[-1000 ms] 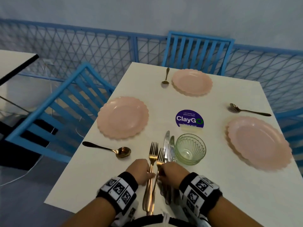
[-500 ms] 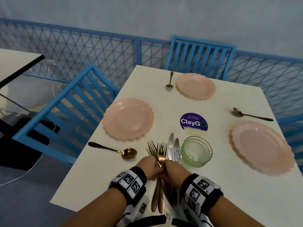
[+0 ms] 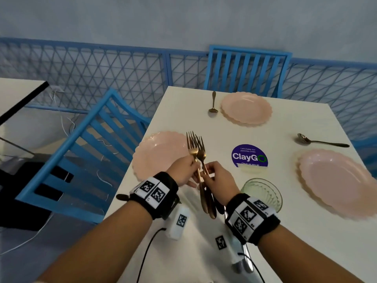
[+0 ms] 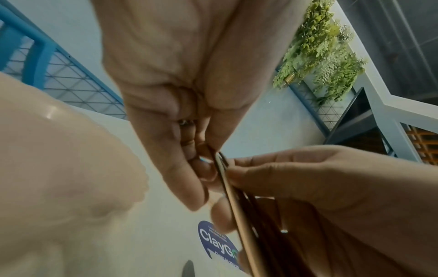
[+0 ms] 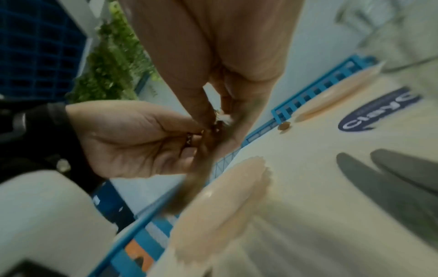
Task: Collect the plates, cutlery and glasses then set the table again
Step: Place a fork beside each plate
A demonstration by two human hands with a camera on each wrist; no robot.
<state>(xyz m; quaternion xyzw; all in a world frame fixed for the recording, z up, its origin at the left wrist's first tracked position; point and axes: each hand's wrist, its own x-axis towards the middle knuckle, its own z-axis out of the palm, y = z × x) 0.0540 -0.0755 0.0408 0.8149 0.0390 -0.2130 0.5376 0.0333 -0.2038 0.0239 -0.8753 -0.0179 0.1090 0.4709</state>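
Both hands hold a bunch of gold forks off the white table, tines up, handles hanging toward me. My left hand pinches the shafts from the left and my right hand pinches them from the right. In the left wrist view the fork handles run between the fingertips of both hands. Two silver knives lie flat on the table below, mostly hidden under my right wrist in the head view. A green glass stands just right of my right hand.
Three pink plates sit at the left, far and right places. Gold spoons lie by the far plate and right plate. A purple ClayGo sticker marks the middle. Blue chairs stand close around.
The forks lay flat on the table under both hands; they were gathered together and lifted, and now stand tines up above the table. The knives stayed down.
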